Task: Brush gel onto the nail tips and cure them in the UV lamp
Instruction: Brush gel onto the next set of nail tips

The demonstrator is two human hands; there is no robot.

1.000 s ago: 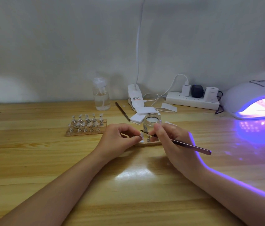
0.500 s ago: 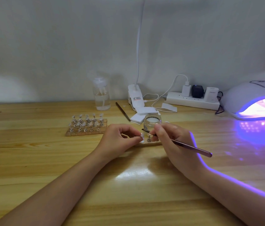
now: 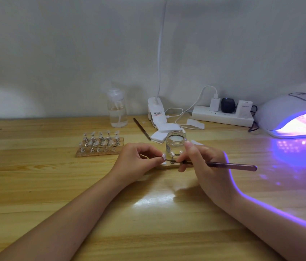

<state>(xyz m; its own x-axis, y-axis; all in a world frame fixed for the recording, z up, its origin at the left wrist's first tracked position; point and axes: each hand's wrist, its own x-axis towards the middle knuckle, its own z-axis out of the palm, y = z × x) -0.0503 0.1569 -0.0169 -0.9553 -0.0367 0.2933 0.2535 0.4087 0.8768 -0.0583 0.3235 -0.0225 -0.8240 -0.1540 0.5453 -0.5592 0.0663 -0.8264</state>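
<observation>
Scanning from the left of the wooden table, I see a wooden rack carrying rows of nail tips on small metal stands, with a clear pump bottle standing behind it near the wall. Just right of that rack my left hand rests on the table, thumb and forefinger pinched together on one nail tip held up at its stand. A second brush lies loose behind it, beside a white lamp clamp and some white pads. Directly behind the pinched tip sits an open glass jar, and below it a small wooden holder lies between my two hands. My right hand grips the gel brush, fingers curled round its front end, forefinger raised; the bristle end reaches left to the held tip, though I cannot tell whether it touches. A white power strip with plugs lies along the wall. At the far right the UV lamp glows violet, with another set of tips on stands inside its mouth, well apart from my hands.
</observation>
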